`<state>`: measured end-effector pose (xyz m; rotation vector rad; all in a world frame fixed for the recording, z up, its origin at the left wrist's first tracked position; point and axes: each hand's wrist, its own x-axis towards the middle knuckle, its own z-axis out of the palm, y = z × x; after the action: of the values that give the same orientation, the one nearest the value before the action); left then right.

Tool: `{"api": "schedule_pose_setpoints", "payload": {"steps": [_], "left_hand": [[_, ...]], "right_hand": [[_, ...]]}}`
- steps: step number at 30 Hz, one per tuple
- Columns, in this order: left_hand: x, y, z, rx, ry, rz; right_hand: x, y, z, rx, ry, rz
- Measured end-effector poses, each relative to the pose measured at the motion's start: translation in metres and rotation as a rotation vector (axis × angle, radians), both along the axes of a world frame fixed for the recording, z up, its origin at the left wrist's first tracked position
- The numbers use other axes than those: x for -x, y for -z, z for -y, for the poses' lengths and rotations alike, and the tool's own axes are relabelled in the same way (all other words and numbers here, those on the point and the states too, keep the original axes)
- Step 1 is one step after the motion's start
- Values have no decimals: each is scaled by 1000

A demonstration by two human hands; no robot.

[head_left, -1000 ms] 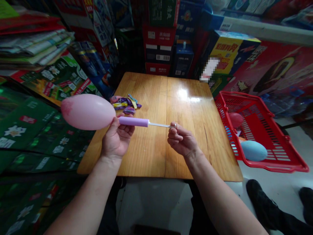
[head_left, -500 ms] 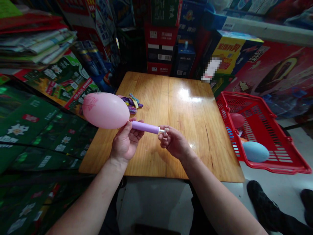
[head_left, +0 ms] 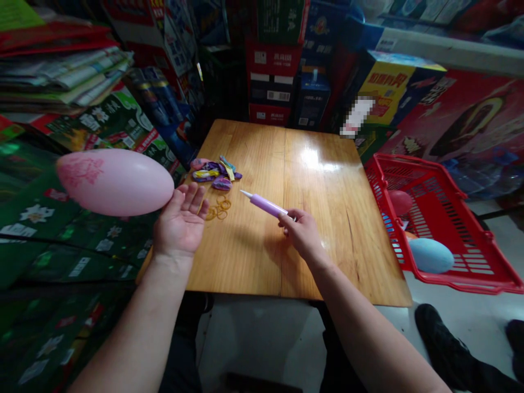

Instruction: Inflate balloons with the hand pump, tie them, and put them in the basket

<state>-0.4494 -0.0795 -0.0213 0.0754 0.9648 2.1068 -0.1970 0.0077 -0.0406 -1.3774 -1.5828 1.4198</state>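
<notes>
A pink inflated balloon (head_left: 114,183) with a printed design hangs in the air at the left. Its narrow end is against the thumb side of my left hand (head_left: 180,221), whose palm faces up with spread fingers and shows no grip. My right hand (head_left: 301,236) is shut on a purple balloon pump (head_left: 266,206), whose white nozzle points up and left over the wooden table (head_left: 319,256). Beyond my left fingers lie loose rubber bands (head_left: 216,210) and a heap of uninflated balloons (head_left: 215,174).
A red plastic basket (head_left: 393,164) at the table's right holds a red balloon (head_left: 400,202) and a blue balloon (head_left: 430,255). Stacked cartons (head_left: 272,71) and piled printed packaging surround the table. Black shoes (head_left: 438,344) rest on the floor at the lower right.
The pump has come away from the balloon and now sits in my right hand alone. My left hand has opened, and the balloon has shifted left.
</notes>
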Motion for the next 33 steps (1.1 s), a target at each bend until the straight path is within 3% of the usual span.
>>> {"api": "schedule_pose_setpoints", "payload": {"steps": [5, 13, 21, 28, 33], "left_hand": [[-4, 2, 2, 10, 71, 42], [-4, 3, 6, 16, 138, 1], [-3, 6, 13, -20, 224, -3], [4, 10, 19, -15, 219, 8], [1, 9, 24, -26, 246, 16]], "right_hand": [[16, 10, 1, -324, -67, 237], [43, 25, 6, -557, -138, 410], [46, 28, 4, -604, -148, 399], [44, 30, 2, -595, -150, 385], [39, 19, 10, -740, -87, 236]]}}
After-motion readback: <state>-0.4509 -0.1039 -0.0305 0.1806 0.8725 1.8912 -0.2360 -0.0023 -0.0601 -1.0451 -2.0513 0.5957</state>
